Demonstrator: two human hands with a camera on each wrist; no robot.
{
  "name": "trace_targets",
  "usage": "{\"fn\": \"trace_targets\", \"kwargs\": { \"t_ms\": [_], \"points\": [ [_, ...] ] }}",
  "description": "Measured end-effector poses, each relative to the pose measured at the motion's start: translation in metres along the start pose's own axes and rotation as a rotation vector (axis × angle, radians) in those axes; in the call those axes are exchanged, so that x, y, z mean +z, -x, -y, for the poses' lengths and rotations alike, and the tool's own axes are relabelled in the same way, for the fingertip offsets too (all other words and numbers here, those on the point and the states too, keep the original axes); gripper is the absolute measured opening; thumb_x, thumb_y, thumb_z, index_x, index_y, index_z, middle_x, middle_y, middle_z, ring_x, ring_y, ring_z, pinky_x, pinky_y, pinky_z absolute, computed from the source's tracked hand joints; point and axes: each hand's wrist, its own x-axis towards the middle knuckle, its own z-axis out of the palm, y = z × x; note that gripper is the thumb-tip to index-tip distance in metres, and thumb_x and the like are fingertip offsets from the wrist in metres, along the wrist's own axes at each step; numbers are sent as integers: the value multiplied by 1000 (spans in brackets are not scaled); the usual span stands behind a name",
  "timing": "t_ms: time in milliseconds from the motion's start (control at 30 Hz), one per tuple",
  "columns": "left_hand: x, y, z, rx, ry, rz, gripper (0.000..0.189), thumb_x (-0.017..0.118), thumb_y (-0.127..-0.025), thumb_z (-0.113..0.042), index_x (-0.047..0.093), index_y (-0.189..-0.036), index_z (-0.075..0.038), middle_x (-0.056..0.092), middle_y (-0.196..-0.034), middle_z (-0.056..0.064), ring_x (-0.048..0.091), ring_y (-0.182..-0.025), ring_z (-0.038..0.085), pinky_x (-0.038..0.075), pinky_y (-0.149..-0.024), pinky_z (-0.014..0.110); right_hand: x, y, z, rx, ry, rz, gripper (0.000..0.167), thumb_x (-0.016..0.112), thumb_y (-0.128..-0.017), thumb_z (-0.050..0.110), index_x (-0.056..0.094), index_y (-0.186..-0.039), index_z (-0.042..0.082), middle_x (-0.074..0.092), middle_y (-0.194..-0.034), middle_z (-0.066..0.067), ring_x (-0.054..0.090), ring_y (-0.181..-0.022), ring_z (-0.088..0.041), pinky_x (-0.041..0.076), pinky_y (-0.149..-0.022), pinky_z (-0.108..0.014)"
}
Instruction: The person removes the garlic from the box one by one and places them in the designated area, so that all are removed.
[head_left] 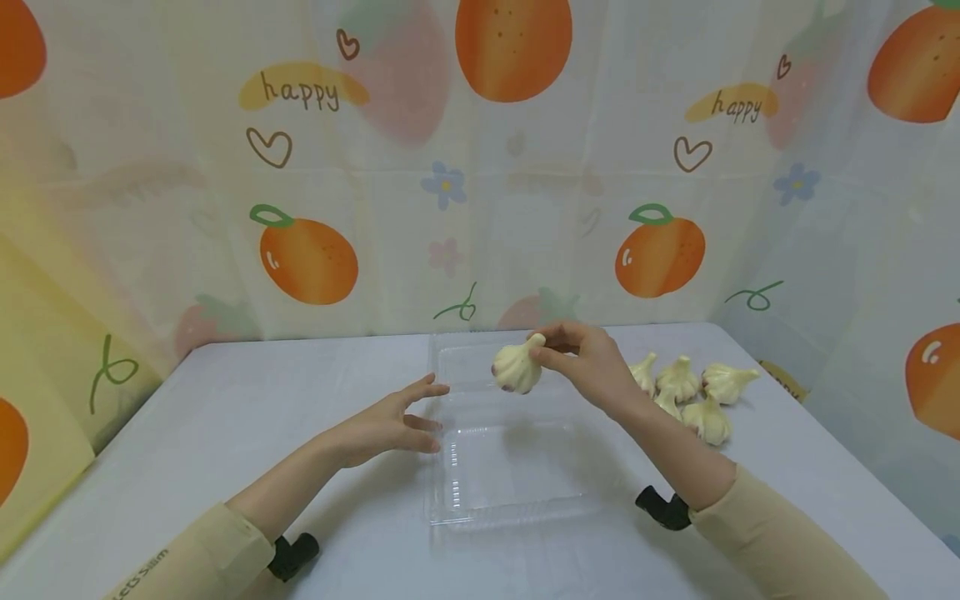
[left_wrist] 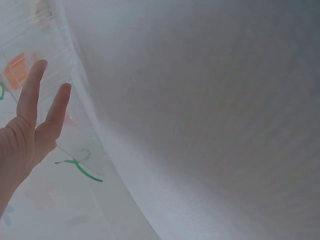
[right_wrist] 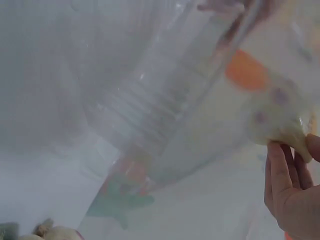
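A whole garlic bulb (head_left: 517, 365) is pinched by its stem between the thumb and fingers of my right hand (head_left: 588, 362), up over the far half of a clear plastic clamshell box (head_left: 517, 479). The box lies open on the table, its two halves one behind the other. In the right wrist view, the bulb (right_wrist: 287, 132) shows partly through clear plastic. My left hand (head_left: 386, 429) has its fingers spread at the left side of the box and grips nothing. The left wrist view shows two extended fingers of that hand (left_wrist: 30, 120) near the box's edge.
Several more garlic bulbs (head_left: 705, 417) sit grouped on the table right of the box, partly behind my right forearm. A white cloth (head_left: 300, 383) covers the table. Behind it hangs a curtain (head_left: 525, 183) printed with oranges, hearts and flowers.
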Motion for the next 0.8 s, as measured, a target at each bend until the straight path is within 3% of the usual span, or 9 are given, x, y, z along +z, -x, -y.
{"fn": "trace_targets", "kwargs": {
  "t_ms": [300,500,667,800],
  "points": [
    [1,0,-2,8,1,2,83,74,-84,-14,30,-155,-15,-2,-170,4,51,-137,34,48,-109,47,-28,-5,-5,30,-76,-32,31,67,-94,28,66,-118,9,71,-117,-9,68,-102,-12,54,-96,-33],
    [3,1,-2,7,8,-2,83,74,-84,-14,30,-155,-15,-1,-170,4,51,-137,34,49,-108,46,-48,-6,-8,49,-79,-51,35,67,-94,31,64,-121,9,70,-109,5,68,-98,-2,52,-97,-28],
    [3,0,-1,5,5,-7,84,74,-84,-13,30,-155,-14,-1,-170,4,51,-137,34,50,-107,45,-65,-3,-8,65,-59,-61,39,66,-95,33,63,-124,8,68,-104,14,67,-98,0,49,-100,-32],
    [3,0,-2,8,7,-5,84,74,-84,-13,30,-155,-13,-2,-170,5,51,-138,35,50,-107,44,-81,0,-11,65,-24,-63,40,64,-95,34,62,-124,6,67,-101,20,65,-98,0,48,-97,-27]
  ]
}}
